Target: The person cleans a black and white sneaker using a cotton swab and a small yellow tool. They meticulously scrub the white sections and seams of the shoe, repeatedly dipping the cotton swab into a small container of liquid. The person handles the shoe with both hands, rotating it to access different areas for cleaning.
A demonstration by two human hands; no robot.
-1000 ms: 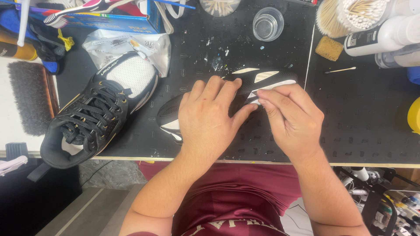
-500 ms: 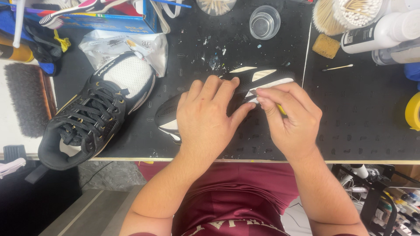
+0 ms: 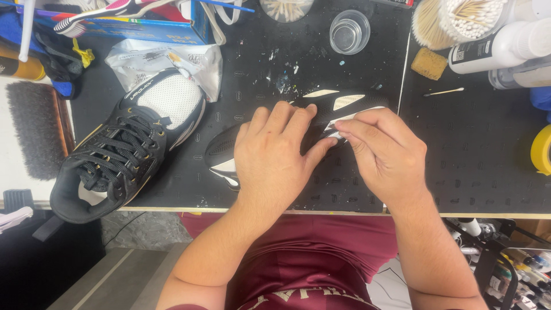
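The left hand (image 3: 275, 158) lay flat and spread over the middle of a black-and-white shoe (image 3: 344, 103), pressing it down on the black worktop (image 3: 470, 172). The right hand (image 3: 384, 155) sat just beside it, fingertips pinched together against the shoe's side near the white stripes; whether anything was nipped between them could not be told. That shoe lay on its side, one end poking out left of the left hand, the other reaching toward the far right.

Out to the left, a second shoe (image 3: 123, 143) stood upright with black laces and a white mesh toe, its heel hanging over the worktop's near edge. Behind its toe lay a crumpled white packet (image 3: 166, 60). Farther back stood a clear cup (image 3: 349, 31), and to the right a tub of cotton swabs (image 3: 453, 20), a tan sponge (image 3: 429, 63) and one loose swab (image 3: 443, 92). A dark brush (image 3: 34, 129) rested at the far left.
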